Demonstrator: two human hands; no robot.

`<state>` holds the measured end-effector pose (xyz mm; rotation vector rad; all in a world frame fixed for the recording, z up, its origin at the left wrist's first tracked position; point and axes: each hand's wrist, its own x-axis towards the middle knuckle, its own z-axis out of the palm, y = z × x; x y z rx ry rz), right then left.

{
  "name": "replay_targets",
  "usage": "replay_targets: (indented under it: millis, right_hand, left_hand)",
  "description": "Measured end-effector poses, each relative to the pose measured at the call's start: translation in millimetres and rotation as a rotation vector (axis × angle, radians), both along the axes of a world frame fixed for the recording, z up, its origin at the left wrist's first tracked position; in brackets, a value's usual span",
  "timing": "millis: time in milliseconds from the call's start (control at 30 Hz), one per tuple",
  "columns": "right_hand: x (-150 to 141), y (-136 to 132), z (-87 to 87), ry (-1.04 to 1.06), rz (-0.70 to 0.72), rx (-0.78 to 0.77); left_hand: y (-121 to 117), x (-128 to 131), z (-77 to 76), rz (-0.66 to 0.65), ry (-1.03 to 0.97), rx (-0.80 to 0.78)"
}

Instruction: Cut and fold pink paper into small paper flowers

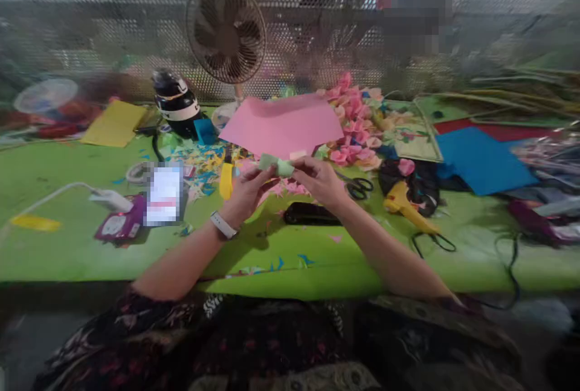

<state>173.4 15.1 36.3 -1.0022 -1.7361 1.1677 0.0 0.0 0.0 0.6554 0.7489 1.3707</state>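
My left hand (248, 188) and my right hand (318, 177) meet above the green table (67, 258), both pinched on a small pale green piece of paper (275, 165) held between the fingertips. A white band sits on my left wrist. Just behind the hands lies a large pink sheet (283, 124). A yellow cutter (226, 180) lies left of my left hand, and a black flat case (310, 214) rests under my right wrist.
Pink paper flowers (356, 125) are piled behind the pink sheet. Scissors (359, 186), a yellow glue gun (405, 203), a blue sheet (483, 159), a yellow sheet (115, 123), a desk fan (225, 31), a helmet (176, 103) and paper scraps crowd the table.
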Motion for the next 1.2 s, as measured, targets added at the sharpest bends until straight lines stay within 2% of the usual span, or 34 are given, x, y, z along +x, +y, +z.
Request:
replay_targets:
  millis: [133,300,600,733,833,933,1000,1200]
  right_hand:
    - [-0.7,1.4,-9.4,0.008,0.013,0.066]
    - [-4.6,-1.6,-12.7,0.002,-0.048,0.139]
    - [0.2,-3.6,-5.3,-0.019,-0.026,0.096]
    - [4.8,-3.1,3.0,0.007,0.029,0.031]
    - [7.6,1.0,5.7,0.066,0.012,-0.012]
    - [9.9,6.4,5.0,0.153,-0.036,-0.052]
    - [10.9,8.6,3.2,0.166,-0.013,-0.059]
    - [10.2,9.4,-2.8,0.089,0.043,-0.062]
  left_hand:
    - [-1.5,0.1,-1.2,0.009,0.041,0.012]
    - [-5.0,2.6,-4.2,-0.038,0.078,0.079]
    - [-9.5,-0.7,-7.7,-0.204,0.188,0.192]
    - [-11.4,-2.2,-7.3,-0.229,0.269,0.183]
    - [-11.3,-2.3,-8.1,-0.208,0.272,0.151]
    - [-11.0,-2.0,-7.8,-0.158,0.242,0.099]
    - [-11.6,-2.3,-5.8,-0.161,0.212,0.086]
    - [-15.8,-3.8,1.3,-0.309,0.221,0.100]
